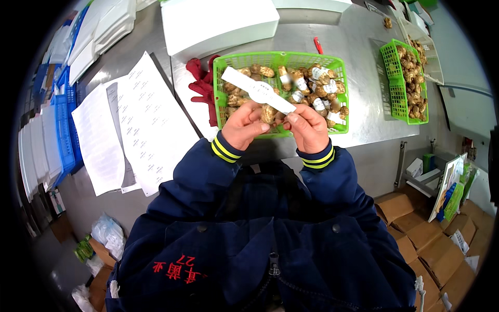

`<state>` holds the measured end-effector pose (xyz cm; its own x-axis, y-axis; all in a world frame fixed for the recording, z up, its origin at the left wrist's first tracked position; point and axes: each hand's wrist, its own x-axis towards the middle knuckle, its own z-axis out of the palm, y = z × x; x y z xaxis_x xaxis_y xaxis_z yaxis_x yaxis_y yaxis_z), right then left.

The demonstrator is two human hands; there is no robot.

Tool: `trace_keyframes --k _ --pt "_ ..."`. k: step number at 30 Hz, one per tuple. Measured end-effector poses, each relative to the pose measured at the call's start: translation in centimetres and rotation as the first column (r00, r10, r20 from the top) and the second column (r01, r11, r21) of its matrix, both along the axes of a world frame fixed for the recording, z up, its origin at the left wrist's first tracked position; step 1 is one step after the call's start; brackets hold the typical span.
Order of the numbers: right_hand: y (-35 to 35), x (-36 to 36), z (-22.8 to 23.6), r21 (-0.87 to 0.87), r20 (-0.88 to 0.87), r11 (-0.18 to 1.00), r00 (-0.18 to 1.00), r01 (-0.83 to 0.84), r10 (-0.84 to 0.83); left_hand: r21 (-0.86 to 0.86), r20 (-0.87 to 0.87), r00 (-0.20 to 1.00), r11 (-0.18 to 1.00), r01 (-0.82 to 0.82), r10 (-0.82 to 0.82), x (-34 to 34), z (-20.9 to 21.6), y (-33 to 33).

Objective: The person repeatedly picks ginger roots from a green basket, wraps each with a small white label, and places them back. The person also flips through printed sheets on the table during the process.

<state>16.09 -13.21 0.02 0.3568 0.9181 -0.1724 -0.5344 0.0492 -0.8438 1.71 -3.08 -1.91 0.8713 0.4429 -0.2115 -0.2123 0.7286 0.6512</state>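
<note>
From my end I see both forearms reaching up from the lower edge in navy sleeves, elbows bent outward and wrists turned in, so that the two hands nearly meet over the near rim of a green basket [280, 54]; the left hand [243, 128] has its thumb and curled fingers closed around a brown knobbly piece [268, 114], while the right hand [311, 132] pinches the lower end of a white paper band [261, 92] between thumb and fingertips, the band slanting up to the left above the basket. Counting, I get one piece and one band in hand, one basket beneath, holding bare pieces toward its left and white-banded ones toward its right, too overlapped for me to number; one red pen [318, 45] beyond the far rim, one white box [221, 26], one loose piece [388, 23] near the far edge, at least two printed sheets [156, 122] at left, and red gloves [202, 86] beside the basket, whether one or two I cannot tell
</note>
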Motion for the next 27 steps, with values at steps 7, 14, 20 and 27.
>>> trace_keyframes --k 7,14,20,27 --pt "1.2 -2.0 1.1 -0.018 0.1 0.999 0.995 -0.026 0.028 -0.016 -0.106 0.991 0.996 -0.082 0.08 -2.9 1.5 0.6" --pt "1.0 -1.3 1.6 -0.066 0.183 0.998 0.983 0.011 0.001 0.131 -0.22 0.956 0.977 -0.168 0.194 -5.1 0.8 1.4" --pt "0.9 -2.9 2.3 -0.123 0.262 0.992 0.965 0.015 0.018 0.25 -0.224 0.947 0.953 -0.172 0.23 -5.3 1.6 1.6" --pt "0.9 -3.3 2.5 -0.118 0.292 0.99 0.956 0.08 -0.042 0.262 -0.221 0.939 0.943 -0.205 0.265 -5.1 1.8 1.4"
